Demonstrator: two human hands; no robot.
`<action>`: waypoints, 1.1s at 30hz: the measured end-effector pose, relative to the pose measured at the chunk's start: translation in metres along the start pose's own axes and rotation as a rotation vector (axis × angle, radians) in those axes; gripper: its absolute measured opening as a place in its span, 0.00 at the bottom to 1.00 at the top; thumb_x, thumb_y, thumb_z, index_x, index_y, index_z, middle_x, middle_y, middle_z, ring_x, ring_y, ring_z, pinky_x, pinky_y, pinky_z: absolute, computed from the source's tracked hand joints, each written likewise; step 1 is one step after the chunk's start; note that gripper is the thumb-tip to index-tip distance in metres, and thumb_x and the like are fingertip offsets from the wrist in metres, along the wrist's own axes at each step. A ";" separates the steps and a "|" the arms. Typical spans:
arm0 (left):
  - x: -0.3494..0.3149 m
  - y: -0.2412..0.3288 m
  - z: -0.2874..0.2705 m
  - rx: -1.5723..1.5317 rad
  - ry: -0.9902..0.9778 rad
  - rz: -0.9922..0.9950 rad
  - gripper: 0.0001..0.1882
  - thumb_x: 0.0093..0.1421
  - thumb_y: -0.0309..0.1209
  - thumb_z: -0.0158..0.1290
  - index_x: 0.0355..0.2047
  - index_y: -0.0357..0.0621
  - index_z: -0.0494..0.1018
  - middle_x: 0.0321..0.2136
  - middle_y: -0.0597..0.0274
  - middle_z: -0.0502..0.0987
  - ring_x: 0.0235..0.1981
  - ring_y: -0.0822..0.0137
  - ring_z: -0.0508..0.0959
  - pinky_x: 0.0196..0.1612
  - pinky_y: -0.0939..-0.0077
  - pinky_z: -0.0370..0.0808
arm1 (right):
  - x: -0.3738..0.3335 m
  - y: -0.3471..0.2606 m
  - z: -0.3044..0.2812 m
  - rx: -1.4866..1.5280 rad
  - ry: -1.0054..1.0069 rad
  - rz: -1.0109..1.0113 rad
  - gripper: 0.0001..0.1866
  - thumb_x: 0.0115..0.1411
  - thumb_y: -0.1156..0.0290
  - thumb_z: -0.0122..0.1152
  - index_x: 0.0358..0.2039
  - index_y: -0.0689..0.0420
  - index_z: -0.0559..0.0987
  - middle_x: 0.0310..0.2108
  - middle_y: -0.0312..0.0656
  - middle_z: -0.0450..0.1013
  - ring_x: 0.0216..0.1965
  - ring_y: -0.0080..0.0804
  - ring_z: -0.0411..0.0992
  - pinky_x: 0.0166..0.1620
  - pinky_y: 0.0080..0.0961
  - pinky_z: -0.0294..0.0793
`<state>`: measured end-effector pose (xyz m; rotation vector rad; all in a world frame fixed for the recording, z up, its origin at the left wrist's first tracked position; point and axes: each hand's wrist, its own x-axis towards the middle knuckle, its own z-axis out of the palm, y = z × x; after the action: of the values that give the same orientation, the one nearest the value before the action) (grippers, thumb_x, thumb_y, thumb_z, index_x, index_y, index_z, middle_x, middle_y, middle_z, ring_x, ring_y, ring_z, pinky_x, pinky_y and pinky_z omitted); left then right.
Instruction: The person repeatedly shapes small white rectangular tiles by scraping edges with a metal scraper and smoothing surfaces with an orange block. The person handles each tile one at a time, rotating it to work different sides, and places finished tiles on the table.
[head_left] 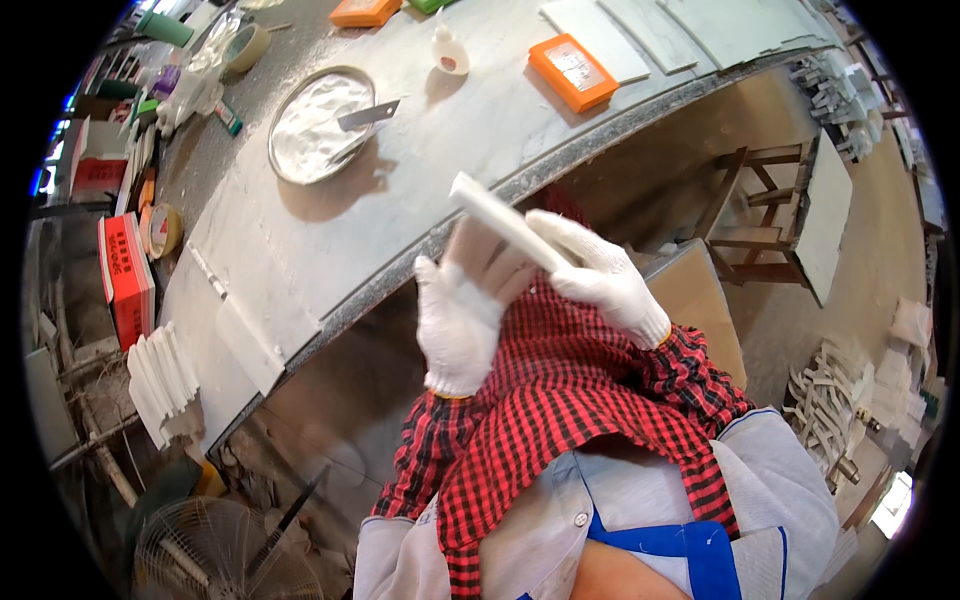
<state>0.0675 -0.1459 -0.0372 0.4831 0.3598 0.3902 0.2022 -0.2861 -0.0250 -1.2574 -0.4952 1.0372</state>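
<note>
Both my hands wear white knit gloves, in front of the table's near edge. My right hand [605, 280] is closed on one end of a narrow white strip [500, 222], which slants up toward the table edge. Beside the strip, my left hand [462, 325] has its thumb apart and its fingers stretched toward the strip's underside. Those fingers are smeared by motion and partly hidden, so I cannot tell whether they touch the strip. Across the table edge lies a round metal pan [318, 125] of white paste, with a scraper blade [369, 115] resting in it.
Orange boxes [573, 72], a small white bottle [450, 52] and white slabs [597, 38] sit on the table [420, 150]. Several white strips [160, 380] lie at its left end, near a red box [126, 280]. A fan [225, 550] stands lower left; a wooden stand [765, 215] is at right.
</note>
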 end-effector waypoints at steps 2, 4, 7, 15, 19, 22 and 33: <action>-0.001 0.017 -0.014 -0.035 0.111 0.061 0.34 0.75 0.53 0.35 0.70 0.41 0.59 0.61 0.48 0.72 0.55 0.51 0.78 0.56 0.55 0.79 | 0.001 -0.004 -0.017 0.288 -0.184 0.137 0.39 0.65 0.51 0.57 0.69 0.63 0.64 0.58 0.50 0.72 0.55 0.35 0.74 0.55 0.31 0.76; -0.008 0.034 -0.022 0.219 0.301 0.220 0.29 0.76 0.48 0.38 0.68 0.42 0.62 0.59 0.50 0.74 0.54 0.55 0.79 0.54 0.60 0.80 | -0.005 0.004 -0.012 0.540 -0.095 0.198 0.41 0.65 0.45 0.53 0.70 0.61 0.63 0.55 0.56 0.74 0.44 0.39 0.80 0.42 0.33 0.83; -0.018 0.069 -0.031 0.537 0.594 0.457 0.26 0.75 0.43 0.43 0.65 0.38 0.65 0.58 0.49 0.75 0.54 0.58 0.79 0.56 0.63 0.79 | -0.003 0.014 -0.018 0.794 -0.183 0.189 0.42 0.66 0.43 0.53 0.70 0.62 0.61 0.54 0.64 0.72 0.44 0.47 0.80 0.38 0.38 0.84; -0.077 0.177 -0.112 2.027 1.269 0.275 0.36 0.67 0.47 0.53 0.69 0.39 0.61 0.67 0.42 0.64 0.67 0.47 0.65 0.68 0.60 0.61 | -0.003 -0.008 -0.032 0.721 -0.118 0.091 0.42 0.66 0.42 0.50 0.68 0.64 0.62 0.50 0.64 0.74 0.42 0.48 0.79 0.36 0.39 0.83; -0.102 0.192 -0.152 1.903 1.299 0.126 0.42 0.63 0.51 0.55 0.70 0.41 0.59 0.68 0.40 0.63 0.67 0.44 0.64 0.68 0.59 0.61 | 0.013 -0.079 -0.050 0.008 0.216 -0.202 0.38 0.64 0.48 0.54 0.62 0.69 0.70 0.56 0.55 0.74 0.50 0.40 0.77 0.50 0.36 0.79; -0.107 0.204 -0.158 1.844 1.293 0.084 0.43 0.61 0.50 0.56 0.70 0.41 0.59 0.65 0.37 0.65 0.64 0.42 0.67 0.66 0.58 0.64 | 0.071 -0.084 -0.083 -0.601 0.663 -0.514 0.35 0.61 0.50 0.61 0.60 0.64 0.74 0.57 0.50 0.74 0.52 0.42 0.75 0.53 0.35 0.74; -0.093 0.203 -0.154 1.811 1.416 0.320 0.41 0.50 0.35 0.63 0.65 0.39 0.64 0.57 0.34 0.71 0.57 0.41 0.73 0.60 0.54 0.70 | 0.171 -0.076 -0.138 -1.551 0.696 -0.393 0.27 0.58 0.50 0.66 0.56 0.45 0.79 0.48 0.47 0.73 0.52 0.48 0.71 0.53 0.43 0.73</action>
<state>-0.1336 0.0365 -0.0389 2.0313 2.0940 0.5998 0.4224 -0.2119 -0.0318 -2.5490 -0.9745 -0.3870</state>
